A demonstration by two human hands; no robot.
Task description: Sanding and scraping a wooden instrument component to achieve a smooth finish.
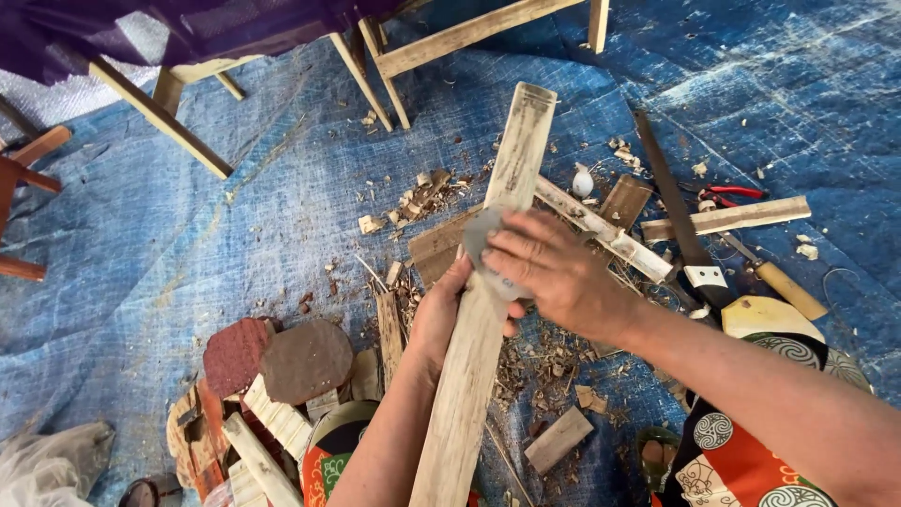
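Head view shows your left hand (pixel 441 324) gripping the long wooden slat (pixel 483 310) from beneath to steady it above the blue tarp (pixel 188 244), while your right hand's (pixel 554 272) fingers press what looks like sandpaper (pixel 483 246) flat against its face.

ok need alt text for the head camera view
A person's left hand grips a long pale wooden slat while the right hand presses a grey sanding pad against it, above a blue tarpaulin littered with wood shavings and a saw.
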